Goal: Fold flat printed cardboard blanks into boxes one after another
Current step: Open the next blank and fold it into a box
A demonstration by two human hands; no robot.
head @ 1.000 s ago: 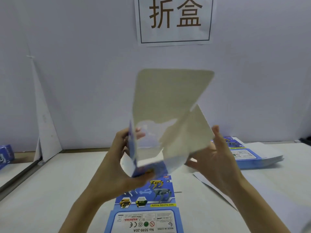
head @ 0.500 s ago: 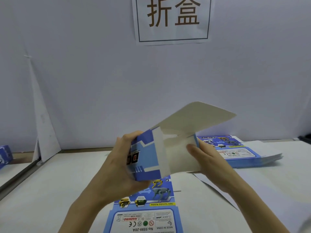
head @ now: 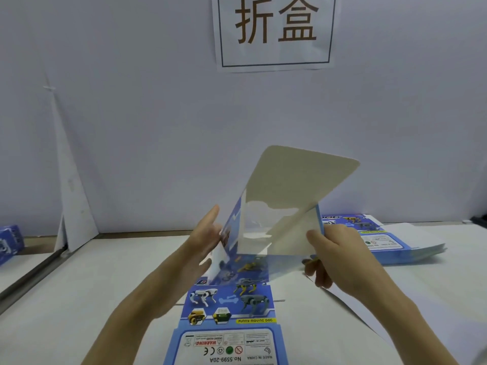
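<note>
box (head: 290,233) flap swung up, pointing up-right | left hand (head: 203,238) flat against it | right hand (head: 334,254) pinches edge

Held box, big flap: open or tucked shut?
Open. The grey flap stands up off the box, unprinted inside showing; the right hand pinches the right wall.

We read this as a packing station in a small workshop: a paper sign (head: 275,32) reading 折盒 is stuck to the plain white partition (head: 131,127), a stack of flat printed blanks (head: 382,241) lies on the white worktop (head: 79,299), and blue boxes (head: 9,242) sit at the far left.
</note>
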